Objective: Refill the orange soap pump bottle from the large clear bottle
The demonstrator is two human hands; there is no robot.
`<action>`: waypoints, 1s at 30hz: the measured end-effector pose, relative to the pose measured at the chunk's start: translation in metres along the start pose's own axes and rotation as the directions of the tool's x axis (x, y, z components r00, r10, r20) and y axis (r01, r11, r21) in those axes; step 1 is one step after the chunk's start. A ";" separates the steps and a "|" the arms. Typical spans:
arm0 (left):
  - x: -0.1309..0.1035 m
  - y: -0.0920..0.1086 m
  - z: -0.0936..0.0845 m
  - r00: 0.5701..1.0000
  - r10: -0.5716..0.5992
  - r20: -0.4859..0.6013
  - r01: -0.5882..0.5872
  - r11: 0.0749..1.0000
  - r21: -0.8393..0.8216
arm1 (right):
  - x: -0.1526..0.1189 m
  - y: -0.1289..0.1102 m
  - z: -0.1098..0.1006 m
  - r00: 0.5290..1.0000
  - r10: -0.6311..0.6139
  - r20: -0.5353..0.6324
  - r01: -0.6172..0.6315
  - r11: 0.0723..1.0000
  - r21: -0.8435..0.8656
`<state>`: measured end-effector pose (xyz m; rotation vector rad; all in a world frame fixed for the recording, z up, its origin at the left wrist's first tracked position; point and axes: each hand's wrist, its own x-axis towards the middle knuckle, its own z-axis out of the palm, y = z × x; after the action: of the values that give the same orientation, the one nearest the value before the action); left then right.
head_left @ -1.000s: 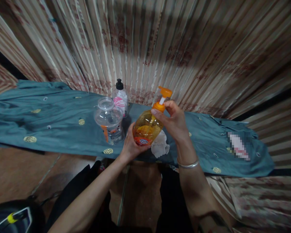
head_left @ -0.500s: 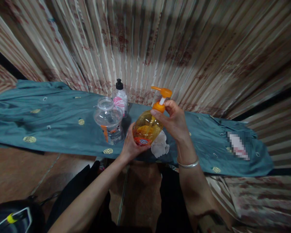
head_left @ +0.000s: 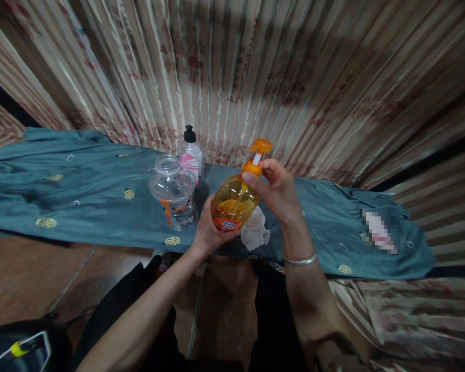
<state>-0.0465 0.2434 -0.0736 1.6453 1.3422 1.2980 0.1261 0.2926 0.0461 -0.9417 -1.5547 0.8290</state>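
Striped, pleated curtain (head_left: 217, 67) with reddish floral print fills the upper half of the frame. Below it, a tabletop (head_left: 101, 199) draped in teal cloth runs across the middle. At the center, an amber pump bottle (head_left: 235, 199) leans toward the upper right, grasped by both hands: the left hand's (head_left: 208, 235) grip cups its base, the right hand's (head_left: 282, 191) grip pinches its orange collar (head_left: 251, 168). Left of center stands a clear plastic jar (head_left: 172, 188); behind it, a black-capped bottle (head_left: 190, 163) with a pink label. Crumpled white tissue (head_left: 254, 236) lies below the right hand.
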 end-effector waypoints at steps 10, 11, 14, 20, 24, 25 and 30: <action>0.000 -0.001 0.001 1.000 0.000 -0.007 0.000 1.000 -0.006 | -0.003 -0.009 -0.004 0.993 -0.045 0.109 0.046 0.999 -0.007; 0.000 -0.001 0.001 1.000 -0.002 -0.004 0.002 1.000 -0.007 | -0.003 -0.008 -0.002 0.995 -0.055 0.085 0.057 0.998 -0.024; 0.000 -0.001 0.001 1.000 -0.006 0.008 0.006 1.000 -0.008 | -0.003 -0.007 0.001 0.996 -0.052 0.070 0.055 0.997 -0.045; 0.000 -0.002 0.001 1.000 -0.011 0.012 0.011 1.000 0.001 | -0.009 -0.028 -0.004 0.989 -0.127 -0.076 0.127 0.992 -0.005; 0.000 -0.003 0.002 1.000 -0.006 0.017 0.006 1.000 -0.007 | -0.006 -0.046 -0.016 0.965 -0.192 -0.177 0.185 0.981 -0.053; 0.000 -0.004 0.002 1.000 -0.005 0.016 0.005 1.000 -0.011 | -0.003 -0.051 -0.020 0.956 -0.220 -0.192 0.208 0.975 -0.077; 0.000 -0.008 0.002 1.000 0.002 0.007 -0.002 1.000 -0.029 | 0.012 -0.086 -0.042 0.884 -0.356 -0.302 0.324 0.934 -0.153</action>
<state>-0.0474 0.2460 -0.0816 1.6304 1.3116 1.3056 0.1538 0.2667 0.1345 -0.7955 -1.4212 0.3288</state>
